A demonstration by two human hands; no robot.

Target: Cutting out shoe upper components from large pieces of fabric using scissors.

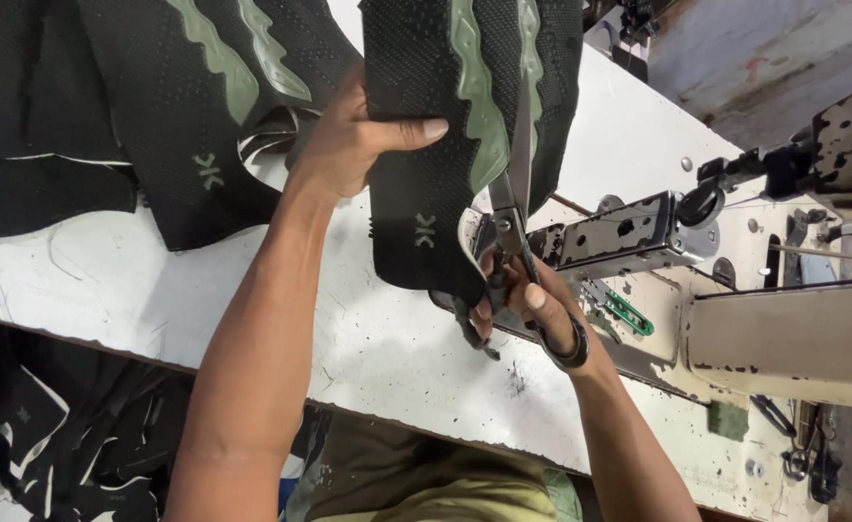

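Both forearms are bare, without sleeves, watch or bands. The hands [349, 145] wear no gloves or rings; fingernails are short and unpainted.

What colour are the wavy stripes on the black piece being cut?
Pale green, on the black fabric piece; the head view shows them best.

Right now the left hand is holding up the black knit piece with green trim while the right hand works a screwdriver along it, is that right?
Not quite. The right hand holds scissors, not a screwdriver, as the head view shows. The rest stands: the left hand holds up the black knit piece with green trim.
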